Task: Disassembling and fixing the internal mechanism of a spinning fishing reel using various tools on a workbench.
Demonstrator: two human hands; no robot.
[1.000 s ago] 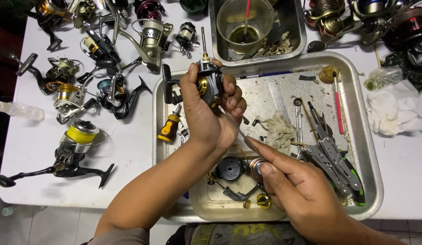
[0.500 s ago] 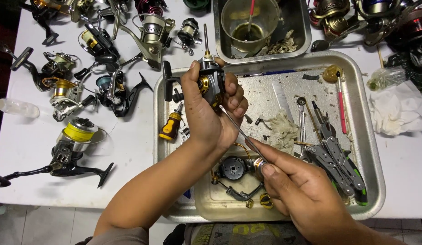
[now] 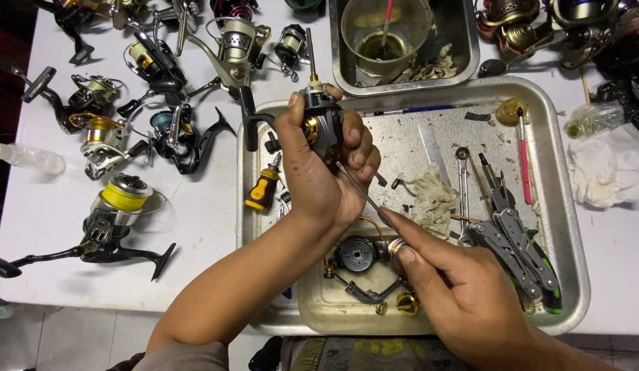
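Spinning reel body (image 3: 323,124) clenched in left hand (image 3: 319,172); right hand (image 3: 463,295) pinches thin metal tool (image 3: 364,196), tip at reel. Metal tray (image 3: 573,275) beneath, multi-tool (image 3: 515,237) just right.

I hold a black-and-gold fishing reel body (image 3: 321,124) upright above the metal tray (image 3: 570,227), shaft pointing up. My thin metal tool (image 3: 364,196) slants from below, tip touching the reel's underside.
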